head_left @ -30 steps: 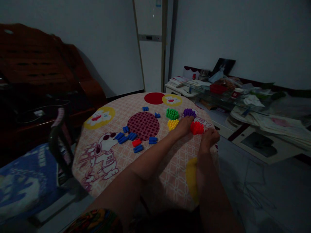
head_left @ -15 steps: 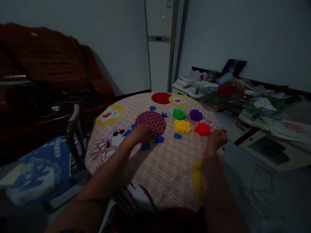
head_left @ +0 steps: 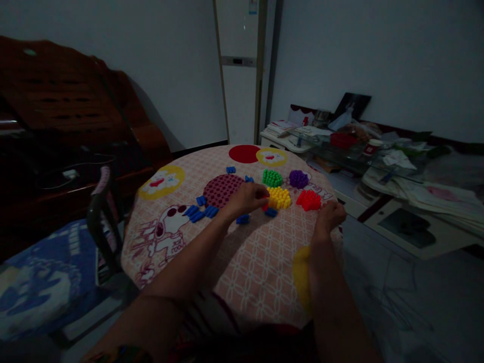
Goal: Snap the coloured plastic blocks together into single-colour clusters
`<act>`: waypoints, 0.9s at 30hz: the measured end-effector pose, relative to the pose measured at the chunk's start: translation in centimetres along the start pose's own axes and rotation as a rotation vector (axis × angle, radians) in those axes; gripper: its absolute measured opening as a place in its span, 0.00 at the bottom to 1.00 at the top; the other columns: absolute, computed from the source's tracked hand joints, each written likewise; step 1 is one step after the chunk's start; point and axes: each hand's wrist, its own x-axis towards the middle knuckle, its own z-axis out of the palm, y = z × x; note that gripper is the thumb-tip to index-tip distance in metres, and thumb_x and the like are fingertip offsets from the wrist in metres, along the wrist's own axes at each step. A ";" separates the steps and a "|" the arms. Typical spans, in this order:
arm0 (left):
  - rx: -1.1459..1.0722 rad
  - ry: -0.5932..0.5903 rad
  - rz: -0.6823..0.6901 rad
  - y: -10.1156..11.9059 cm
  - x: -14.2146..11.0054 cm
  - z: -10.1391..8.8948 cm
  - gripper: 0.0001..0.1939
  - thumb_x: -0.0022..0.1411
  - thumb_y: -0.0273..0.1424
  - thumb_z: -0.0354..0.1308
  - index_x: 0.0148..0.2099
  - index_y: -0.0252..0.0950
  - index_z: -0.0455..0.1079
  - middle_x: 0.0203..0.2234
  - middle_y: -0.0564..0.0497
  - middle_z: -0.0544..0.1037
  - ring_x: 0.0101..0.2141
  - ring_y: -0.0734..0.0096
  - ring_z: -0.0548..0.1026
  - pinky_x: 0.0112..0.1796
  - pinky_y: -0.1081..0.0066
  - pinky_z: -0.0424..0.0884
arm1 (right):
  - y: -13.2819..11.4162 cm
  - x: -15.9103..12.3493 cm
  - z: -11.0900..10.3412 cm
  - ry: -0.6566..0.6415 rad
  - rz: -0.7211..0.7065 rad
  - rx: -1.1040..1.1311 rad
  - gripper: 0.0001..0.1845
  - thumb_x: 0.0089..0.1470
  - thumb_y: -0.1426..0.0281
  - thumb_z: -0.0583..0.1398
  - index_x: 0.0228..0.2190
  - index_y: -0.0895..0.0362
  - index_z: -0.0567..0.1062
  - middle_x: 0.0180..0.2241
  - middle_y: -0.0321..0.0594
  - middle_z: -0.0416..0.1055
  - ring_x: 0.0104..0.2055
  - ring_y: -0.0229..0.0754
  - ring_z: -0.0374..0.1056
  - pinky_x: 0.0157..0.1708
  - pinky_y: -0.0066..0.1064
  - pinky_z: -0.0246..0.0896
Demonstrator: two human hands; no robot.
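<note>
Ideally, the left hand [head_left: 247, 197], pinching a red block [head_left: 265, 203], avoids nudging the adjacent yellow beads [head_left: 280, 198]; right of these, the right hand [head_left: 331, 216] has an unclear grip.

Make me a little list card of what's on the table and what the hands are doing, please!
Left hand: holding a red piece at its fingertips, beside the yellow pile
Right hand: curled, near the red pile; can't tell if it holds anything
Piles: green pile, purple pile, yellow pile, red pile
Loose: blue pieces, mostly around the dark patterned circle
Tablecloth: pinkish, with white pattern and cartoon pictures
</note>
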 end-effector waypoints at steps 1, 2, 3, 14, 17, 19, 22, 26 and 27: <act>-0.047 0.021 0.038 1.0 1.0 1.2 0.11 0.58 0.28 0.60 0.42 0.32 0.80 0.32 0.48 0.82 0.32 0.70 0.77 0.36 0.74 0.69 | 0.0 0.0 0.0 0.000 -0.001 0.002 0.15 0.56 0.67 0.48 0.27 0.54 0.73 0.24 0.42 0.72 0.29 0.47 0.67 0.29 0.35 0.60; -0.077 0.021 0.075 1.9 2.0 2.4 0.12 0.57 0.27 0.60 0.43 0.31 0.79 0.33 0.48 0.82 0.33 0.71 0.77 0.36 0.74 0.69 | 0.0 -0.1 0.0 0.001 -0.001 0.002 0.16 0.56 0.67 0.48 0.27 0.55 0.73 0.24 0.42 0.72 0.29 0.47 0.68 0.30 0.35 0.60; -0.085 0.032 0.096 2.7 3.0 3.7 0.12 0.57 0.26 0.60 0.43 0.31 0.79 0.33 0.48 0.82 0.32 0.71 0.77 0.36 0.74 0.69 | -0.1 -0.1 0.0 -0.001 -0.001 -0.001 0.16 0.56 0.67 0.48 0.27 0.55 0.74 0.24 0.43 0.72 0.29 0.47 0.68 0.30 0.35 0.60; 0.149 0.001 0.192 5.5 8.5 11.8 0.11 0.58 0.25 0.57 0.40 0.29 0.78 0.37 0.40 0.81 0.40 0.60 0.77 0.43 0.66 0.71 | -0.6 0.0 -0.3 -0.041 0.005 -0.048 0.19 0.57 0.68 0.46 0.31 0.56 0.76 0.26 0.46 0.74 0.31 0.48 0.69 0.31 0.35 0.60; 0.180 -0.020 0.194 5.5 8.8 12.5 0.10 0.59 0.25 0.56 0.40 0.29 0.78 0.38 0.39 0.80 0.41 0.59 0.76 0.45 0.65 0.71 | -0.7 -0.1 -0.4 -0.062 -0.018 -0.056 0.20 0.57 0.68 0.46 0.32 0.57 0.77 0.25 0.45 0.74 0.31 0.48 0.69 0.30 0.35 0.59; 0.181 -0.013 0.186 5.3 8.9 13.0 0.10 0.60 0.25 0.55 0.40 0.29 0.77 0.39 0.39 0.79 0.42 0.59 0.76 0.46 0.64 0.72 | -0.8 -0.1 -0.5 -0.058 -0.040 -0.069 0.20 0.57 0.68 0.47 0.32 0.57 0.78 0.24 0.45 0.74 0.31 0.48 0.69 0.30 0.35 0.59; 0.143 0.028 0.169 5.0 8.7 13.7 0.09 0.61 0.24 0.55 0.41 0.30 0.76 0.41 0.40 0.78 0.43 0.60 0.75 0.46 0.64 0.73 | -0.7 -0.2 -0.4 -0.014 -0.053 -0.081 0.18 0.57 0.68 0.48 0.29 0.56 0.77 0.24 0.45 0.74 0.31 0.47 0.69 0.31 0.34 0.59; 0.040 0.129 0.187 3.8 7.1 12.9 0.12 0.60 0.24 0.58 0.47 0.34 0.74 0.44 0.42 0.77 0.43 0.63 0.75 0.46 0.65 0.74 | -0.5 -0.2 -0.3 0.009 -0.055 -0.070 0.17 0.58 0.67 0.47 0.26 0.54 0.74 0.24 0.43 0.73 0.30 0.46 0.68 0.30 0.34 0.59; 0.027 0.152 0.185 3.2 6.4 12.1 0.13 0.60 0.23 0.58 0.48 0.34 0.74 0.44 0.42 0.77 0.43 0.64 0.76 0.46 0.65 0.74 | -0.5 -0.2 -0.3 0.013 -0.055 -0.070 0.17 0.58 0.67 0.47 0.26 0.54 0.73 0.24 0.43 0.72 0.30 0.46 0.68 0.31 0.34 0.58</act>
